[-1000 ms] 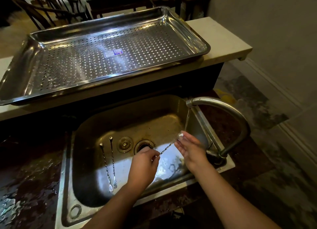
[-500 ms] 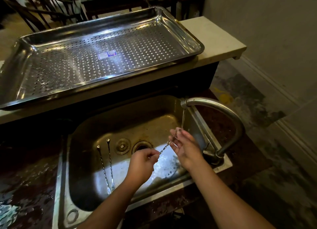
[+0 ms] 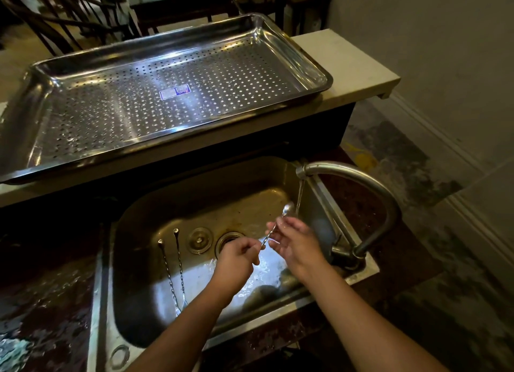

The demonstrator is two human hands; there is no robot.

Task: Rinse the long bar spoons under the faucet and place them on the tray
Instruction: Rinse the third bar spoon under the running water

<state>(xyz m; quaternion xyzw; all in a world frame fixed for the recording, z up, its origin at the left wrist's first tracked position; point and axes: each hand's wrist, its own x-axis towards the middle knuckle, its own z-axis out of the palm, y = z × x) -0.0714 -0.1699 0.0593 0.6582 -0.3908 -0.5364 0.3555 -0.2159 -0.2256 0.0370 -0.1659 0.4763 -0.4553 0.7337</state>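
My left hand (image 3: 239, 256) pinches the twisted handle of a long bar spoon (image 3: 287, 209), whose bowl sits in the thin water stream under the faucet (image 3: 361, 182). My right hand (image 3: 294, 239) lies against the upper handle just below the bowl, fingers loosely bent around it. Two more bar spoons (image 3: 173, 271) rest side by side on the sink (image 3: 155, 213) floor at the left, fork ends towards me. The perforated steel tray (image 3: 303, 57) sits on the raised ledge behind the sink, holding nothing.
A drain (image 3: 229, 239) and a round plug (image 3: 199, 240) sit mid-sink. The dark counter (image 3: 41, 302) left of the sink is wet. Chairs and a dark table stand beyond the ledge. A wall and stained floor lie to the right.
Both hands lifted the spoon up, so its bowl now sits higher in the stream, closer to the faucet mouth. The two spoons in the sink stayed put.
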